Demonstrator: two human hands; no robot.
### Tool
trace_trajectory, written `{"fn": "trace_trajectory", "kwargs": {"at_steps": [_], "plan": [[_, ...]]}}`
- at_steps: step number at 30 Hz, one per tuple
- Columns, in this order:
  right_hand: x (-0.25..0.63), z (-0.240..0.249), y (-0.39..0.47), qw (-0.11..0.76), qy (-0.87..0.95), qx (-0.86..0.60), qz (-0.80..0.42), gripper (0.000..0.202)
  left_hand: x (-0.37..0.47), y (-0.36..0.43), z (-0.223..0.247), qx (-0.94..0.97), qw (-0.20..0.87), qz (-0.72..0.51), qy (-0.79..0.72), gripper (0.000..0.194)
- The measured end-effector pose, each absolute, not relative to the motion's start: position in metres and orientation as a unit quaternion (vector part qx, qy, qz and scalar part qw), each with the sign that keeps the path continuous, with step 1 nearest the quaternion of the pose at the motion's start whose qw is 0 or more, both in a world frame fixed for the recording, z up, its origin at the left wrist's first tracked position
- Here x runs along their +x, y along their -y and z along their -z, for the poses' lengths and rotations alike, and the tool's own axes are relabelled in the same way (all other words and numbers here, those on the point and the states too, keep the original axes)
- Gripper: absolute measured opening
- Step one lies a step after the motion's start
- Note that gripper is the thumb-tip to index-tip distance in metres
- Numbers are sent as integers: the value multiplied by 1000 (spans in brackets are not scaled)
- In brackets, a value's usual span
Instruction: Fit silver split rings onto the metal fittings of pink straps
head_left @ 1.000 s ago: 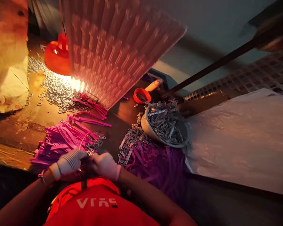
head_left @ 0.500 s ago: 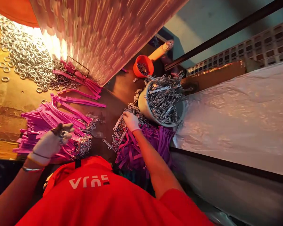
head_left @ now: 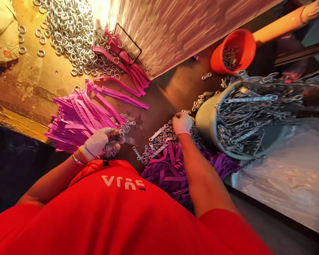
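My left hand (head_left: 97, 143), in a dotted white glove, curls its fingers closed at the metal-tipped ends of a heap of pink straps (head_left: 82, 117). Small shiny metal shows about its fingertips, but what they grip is unclear. At the upper edge of a pile of short metal chain pieces (head_left: 159, 132), my right hand (head_left: 183, 123) has its gloved fingers bent together; what lies in them is hidden. Purple straps (head_left: 164, 166) with metal ends lie below that pile, partly under my right forearm.
Loose metal rings (head_left: 74, 32) are heaped at the upper left, beside pink straps (head_left: 133, 71) under a wire frame. To the right stands a grey-green bucket (head_left: 207, 117) heaped with metal chain pieces. An orange-red cup (head_left: 244, 53) holds small metal parts. A ribbed panel (head_left: 175, 32) slants behind.
The view has shifted and come closer. My left hand has moved in to the metal ends of the pink straps. My right hand has moved slightly up along the chain pile.
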State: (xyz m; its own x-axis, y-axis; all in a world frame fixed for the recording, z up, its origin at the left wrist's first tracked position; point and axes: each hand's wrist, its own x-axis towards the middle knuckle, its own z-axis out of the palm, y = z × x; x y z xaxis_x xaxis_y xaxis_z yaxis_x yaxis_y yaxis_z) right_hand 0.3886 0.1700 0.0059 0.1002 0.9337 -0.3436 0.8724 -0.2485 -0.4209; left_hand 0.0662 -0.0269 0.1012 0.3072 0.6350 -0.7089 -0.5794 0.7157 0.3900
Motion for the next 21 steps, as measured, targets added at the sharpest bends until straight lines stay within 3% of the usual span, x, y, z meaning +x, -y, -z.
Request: {"fn": "trace_trajectory", "kwargs": {"at_steps": [4, 8, 10, 13, 17, 21], "plan": [[358, -26, -119, 147, 582, -721, -345, 7, 68, 34, -104, 73, 772, -370, -511, 33], [305, -64, -42, 198, 568, -571, -558, 20, 74, 39, -110, 136, 757, -372, -519, 31], [282, -85, -10, 219, 571, -530, -587, 32, 78, 43, -112, 166, 749, -375, -520, 29], [261, -106, 17, 220, 573, -517, -597, 41, 86, 53, -113, 181, 730, -392, -530, 28], [253, -114, 31, 208, 615, -513, -562, 27, 92, 65, -116, 164, 728, -410, -524, 34], [259, -119, 35, 119, 707, -505, -480, 23, 87, 74, -122, 224, 766, -359, -484, 40]]}}
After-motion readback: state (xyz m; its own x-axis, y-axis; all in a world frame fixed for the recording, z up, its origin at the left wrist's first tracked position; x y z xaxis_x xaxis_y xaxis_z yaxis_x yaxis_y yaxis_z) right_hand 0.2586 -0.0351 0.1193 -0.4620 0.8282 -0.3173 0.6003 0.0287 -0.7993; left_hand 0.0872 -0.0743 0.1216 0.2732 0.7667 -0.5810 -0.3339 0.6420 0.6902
